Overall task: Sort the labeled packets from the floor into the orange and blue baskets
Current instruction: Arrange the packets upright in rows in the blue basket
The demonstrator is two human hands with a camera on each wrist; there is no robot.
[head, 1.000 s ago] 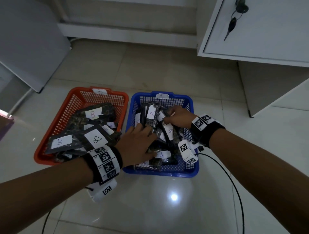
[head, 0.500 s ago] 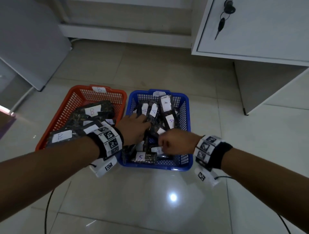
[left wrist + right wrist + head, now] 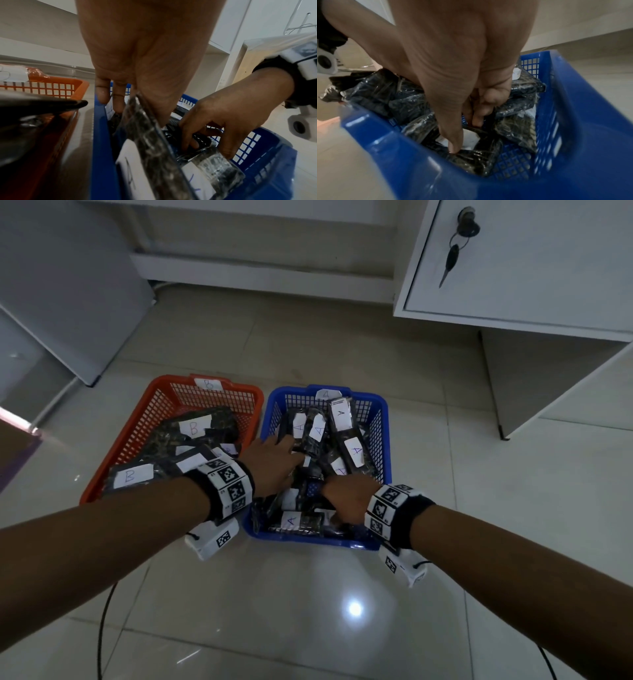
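Observation:
An orange basket (image 3: 161, 392) tagged B holds dark packets with B labels (image 3: 193, 428). Beside it on the right, a blue basket (image 3: 383, 419) tagged A is filled with A-labelled packets (image 3: 356, 451). Both hands are inside the blue basket. My left hand (image 3: 274, 460) lies over the packets at its left side, fingers stretched out (image 3: 111, 100), with a standing packet (image 3: 149, 142) leaning against the palm. My right hand (image 3: 346, 501) is at the near end, fingers and thumb curled (image 3: 465, 135) round a dark packet (image 3: 474, 162) low in the basket (image 3: 573, 108).
A white cabinet (image 3: 513, 268) with keys hanging from its lock (image 3: 452, 258) overhangs the floor at the back right. A grey panel (image 3: 68, 285) leans at the back left. Black cables (image 3: 102, 628) trail over the glossy tiles near me.
My right hand has come back from the middle of the blue basket to its near end and dug down among the packets. My left hand has reached a little further in.

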